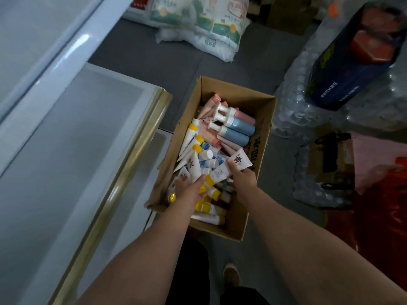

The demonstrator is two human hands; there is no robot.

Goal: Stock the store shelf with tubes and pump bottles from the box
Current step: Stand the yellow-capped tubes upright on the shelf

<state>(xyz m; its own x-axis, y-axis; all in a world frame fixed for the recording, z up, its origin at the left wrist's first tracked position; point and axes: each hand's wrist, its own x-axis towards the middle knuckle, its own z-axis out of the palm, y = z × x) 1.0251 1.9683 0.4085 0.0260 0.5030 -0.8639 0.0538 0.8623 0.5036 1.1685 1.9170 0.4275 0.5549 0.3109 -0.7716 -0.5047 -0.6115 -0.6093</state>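
Observation:
An open cardboard box (262,133) stands on the floor in front of me, full of white tubes with yellow caps, pink tubes and blue and pink pump bottles (236,126). My right hand (242,178) grips a white tube with a yellow cap (229,167), lifted a little above the pile. My left hand (189,190) reaches into the box's near left part and holds another white tube (193,167) among the yellow-capped ones.
A white chest freezer with a glass lid and gold trim (123,172) runs along the left. Bags of goods (202,20) lie beyond the box. Shrink-wrapped bottle packs (308,119), a dark blue bag (348,62) and red bags (383,212) crowd the right.

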